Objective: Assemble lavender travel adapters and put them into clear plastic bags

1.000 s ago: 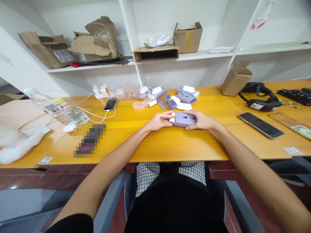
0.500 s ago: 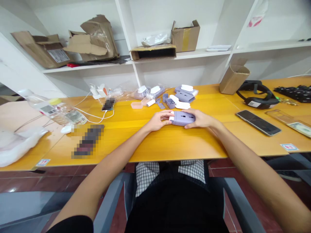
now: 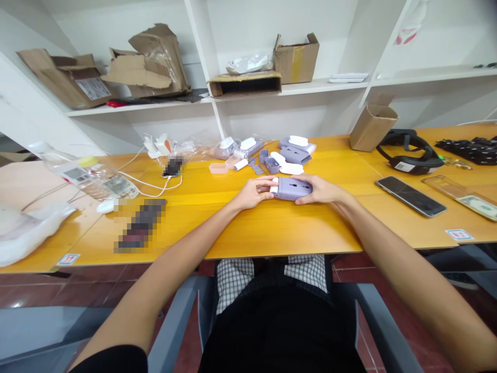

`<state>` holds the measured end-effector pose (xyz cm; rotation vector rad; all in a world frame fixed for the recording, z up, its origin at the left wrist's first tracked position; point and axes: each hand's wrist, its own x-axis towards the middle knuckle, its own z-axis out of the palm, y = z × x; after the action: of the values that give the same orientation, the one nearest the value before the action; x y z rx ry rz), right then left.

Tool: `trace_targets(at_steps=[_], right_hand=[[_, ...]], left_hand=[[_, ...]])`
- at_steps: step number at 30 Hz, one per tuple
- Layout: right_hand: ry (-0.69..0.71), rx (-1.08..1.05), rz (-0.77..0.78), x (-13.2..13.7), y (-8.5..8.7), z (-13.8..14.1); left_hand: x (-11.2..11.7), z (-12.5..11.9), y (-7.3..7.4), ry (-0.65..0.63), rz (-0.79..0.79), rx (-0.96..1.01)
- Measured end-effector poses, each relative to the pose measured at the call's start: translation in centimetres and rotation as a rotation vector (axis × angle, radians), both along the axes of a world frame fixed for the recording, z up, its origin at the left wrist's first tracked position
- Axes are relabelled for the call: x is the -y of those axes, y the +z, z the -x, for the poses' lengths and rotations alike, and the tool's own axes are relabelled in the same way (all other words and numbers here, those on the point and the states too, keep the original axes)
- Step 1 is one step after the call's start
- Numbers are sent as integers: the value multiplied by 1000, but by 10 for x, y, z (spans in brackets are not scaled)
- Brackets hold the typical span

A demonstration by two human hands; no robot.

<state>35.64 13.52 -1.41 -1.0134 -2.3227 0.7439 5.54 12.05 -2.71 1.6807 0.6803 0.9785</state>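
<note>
Only my view has shifted slightly since a second ago, and with my left hand (image 3: 251, 194) pinching the white end (image 3: 275, 186) and my right hand (image 3: 323, 190) gripping the purple case (image 3: 290, 189) between the surface's (image 3: 272, 230) front and back edges, I'd best keep both aligned (twisting could bind them).

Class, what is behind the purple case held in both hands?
Behind the purple case, a small purple cup and a white oval piece show, among other parts. Anything directly beneath the case is covered.
</note>
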Motion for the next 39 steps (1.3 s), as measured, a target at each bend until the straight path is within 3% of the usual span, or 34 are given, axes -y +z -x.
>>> trace_targets(at_steps=[12,39], right_hand=[[2,-22,33,5,8,4],[-21,-5,68,2,6,0]], left_hand=[[2,-1,2,13,21,23],[2,-1,2,20,31,53]])
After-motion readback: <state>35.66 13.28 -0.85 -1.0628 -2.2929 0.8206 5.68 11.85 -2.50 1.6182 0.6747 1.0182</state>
